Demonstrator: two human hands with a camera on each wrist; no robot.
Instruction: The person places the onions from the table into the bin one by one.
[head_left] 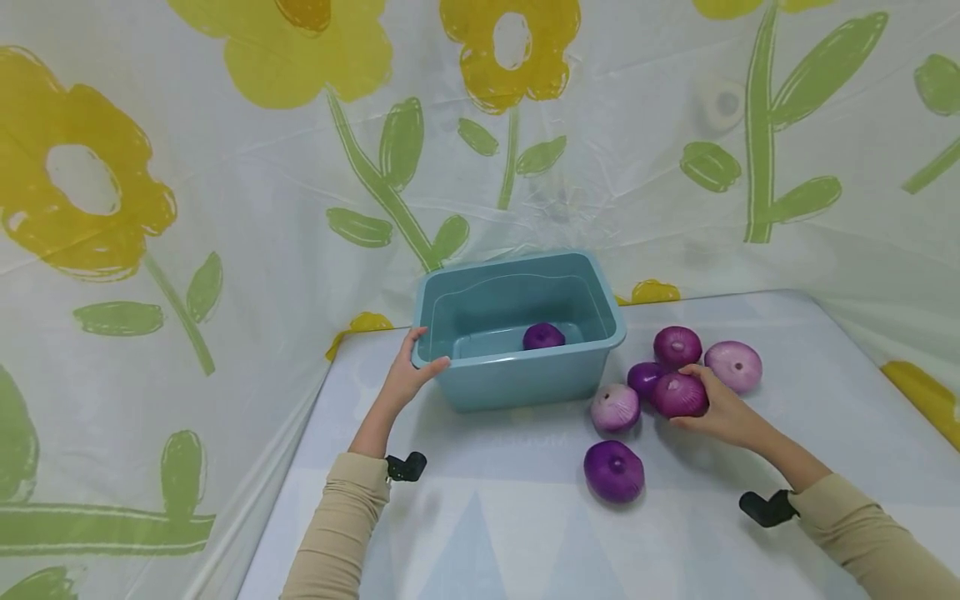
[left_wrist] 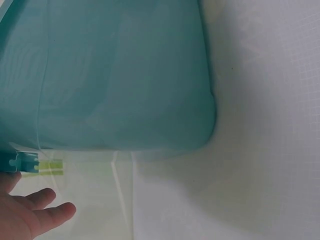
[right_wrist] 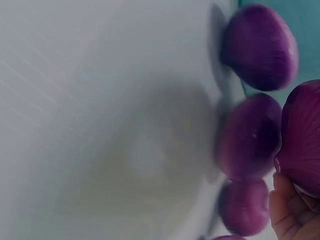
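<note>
In the head view my right hand (head_left: 720, 412) holds a red onion (head_left: 680, 395) between thumb and fingers. The same onion (right_wrist: 305, 140) fills the right edge of the right wrist view, with fingertips (right_wrist: 284, 200) against its underside. My left hand (head_left: 405, 372) rests at the near left corner of a blue-green plastic bin (head_left: 525, 379), thumb and a finger touching the rim. Its other fingers (left_wrist: 55, 215) are loosely extended outside the bin in the left wrist view. One purple onion (head_left: 543, 336) lies inside the bin.
Around the held onion on the white-covered table (head_left: 517, 475) lie a dark red onion (head_left: 677, 346), a purple onion (head_left: 645, 379), a pale onion (head_left: 733, 367) and a pink-white onion (head_left: 615, 407). Another purple onion (head_left: 613, 472) sits nearer me. A flowered curtain (head_left: 622, 167) hangs behind.
</note>
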